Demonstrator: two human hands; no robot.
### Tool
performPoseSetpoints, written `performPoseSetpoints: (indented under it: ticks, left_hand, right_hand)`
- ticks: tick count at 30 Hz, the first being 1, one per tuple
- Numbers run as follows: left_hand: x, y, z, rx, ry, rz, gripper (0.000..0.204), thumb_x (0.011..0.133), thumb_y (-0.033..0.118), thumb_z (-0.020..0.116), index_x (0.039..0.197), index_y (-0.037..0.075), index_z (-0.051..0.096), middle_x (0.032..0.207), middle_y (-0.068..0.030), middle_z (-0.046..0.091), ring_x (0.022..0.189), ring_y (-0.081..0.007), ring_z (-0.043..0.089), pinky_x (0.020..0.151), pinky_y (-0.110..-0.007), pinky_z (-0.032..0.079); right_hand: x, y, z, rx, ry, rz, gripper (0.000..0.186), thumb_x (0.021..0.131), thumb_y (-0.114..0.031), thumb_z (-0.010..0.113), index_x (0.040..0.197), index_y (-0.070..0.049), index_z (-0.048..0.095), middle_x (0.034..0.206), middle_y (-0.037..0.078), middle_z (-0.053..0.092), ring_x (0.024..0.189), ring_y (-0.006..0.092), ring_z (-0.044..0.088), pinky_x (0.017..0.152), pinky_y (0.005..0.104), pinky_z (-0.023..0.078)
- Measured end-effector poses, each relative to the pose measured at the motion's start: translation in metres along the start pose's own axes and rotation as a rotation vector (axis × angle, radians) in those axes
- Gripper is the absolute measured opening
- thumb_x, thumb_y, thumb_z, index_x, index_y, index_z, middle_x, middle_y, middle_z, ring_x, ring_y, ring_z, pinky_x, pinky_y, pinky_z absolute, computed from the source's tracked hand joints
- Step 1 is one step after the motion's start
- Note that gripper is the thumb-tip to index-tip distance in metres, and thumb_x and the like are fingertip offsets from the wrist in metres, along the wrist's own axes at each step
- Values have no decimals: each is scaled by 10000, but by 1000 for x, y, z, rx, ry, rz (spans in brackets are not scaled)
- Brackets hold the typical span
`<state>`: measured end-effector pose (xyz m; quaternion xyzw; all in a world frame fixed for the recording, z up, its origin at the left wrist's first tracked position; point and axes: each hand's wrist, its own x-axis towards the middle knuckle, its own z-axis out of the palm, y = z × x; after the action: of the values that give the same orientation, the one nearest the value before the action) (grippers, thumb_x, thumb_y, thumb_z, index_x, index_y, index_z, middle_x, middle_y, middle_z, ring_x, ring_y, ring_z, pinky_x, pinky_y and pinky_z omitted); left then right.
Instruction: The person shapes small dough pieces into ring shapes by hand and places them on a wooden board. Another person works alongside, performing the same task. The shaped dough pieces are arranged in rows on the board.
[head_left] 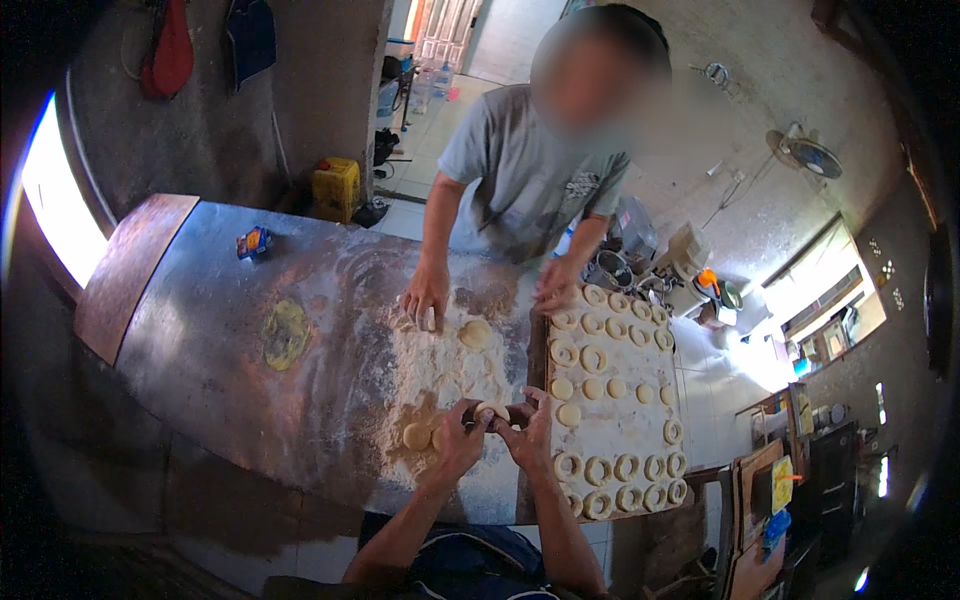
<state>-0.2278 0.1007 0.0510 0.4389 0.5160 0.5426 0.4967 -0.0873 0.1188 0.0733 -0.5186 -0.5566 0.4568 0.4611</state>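
Between my hands, just above the floured tabletop, is a piece of dough curved like a ring. My left hand pinches its left side, and my right hand grips its right side. Small dough rounds lie beside my left hand, partly covered by it. Across from me a person's hand reaches down to the flour, next to a larger flat dough round. That person's other hand is blurred, over the far corner of the board.
The board at my right holds rows of dough rings and several dough rounds. On the metal table are a yellowish smear and a small blue packet. A person in a grey shirt stands opposite.
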Motion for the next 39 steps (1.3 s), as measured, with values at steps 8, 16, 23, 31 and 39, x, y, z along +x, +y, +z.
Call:
performPoseSetpoints:
  ticks: [8,16,23,31,39]
  left_hand:
    - [-3,3,1,-580,-368,-346,367,886,16,631,1223,69,497,935,-69,608,823,-154,592,708,-305,503]
    - [12,-30,58,-812,-211,-70,282,877,170,562,1114,96,428,890,-55,543,752,-199,568,661,-301,466]
    - [13,-14,155,-370,-47,52,238,995,290,412,964,60,463,728,-27,453,652,-196,484,638,-330,419]
    - [2,11,251,-81,-87,-68,271,1002,311,452,895,69,514,714,-45,494,710,-182,557,584,-428,455]
    - [17,-62,325,-16,-231,-113,361,1004,365,371,860,75,532,786,-78,564,775,-230,593,705,-420,496]
  right_hand:
    - [3,22,-40,628,-337,214,436,931,-187,603,1298,-16,441,1126,124,619,998,214,632,814,346,533]
    - [7,44,-61,595,-10,219,469,1025,-410,390,960,-17,638,890,153,664,786,233,613,682,384,478]
    - [20,46,-125,-103,9,293,496,1019,-445,449,870,4,597,752,128,603,667,230,603,592,370,471]
    - [8,38,-214,-92,169,204,657,1021,-519,368,682,9,562,601,49,497,589,174,466,546,368,413]
    - [-5,56,-295,-253,142,-7,608,1016,-438,409,661,48,498,534,126,396,540,173,402,510,413,333]
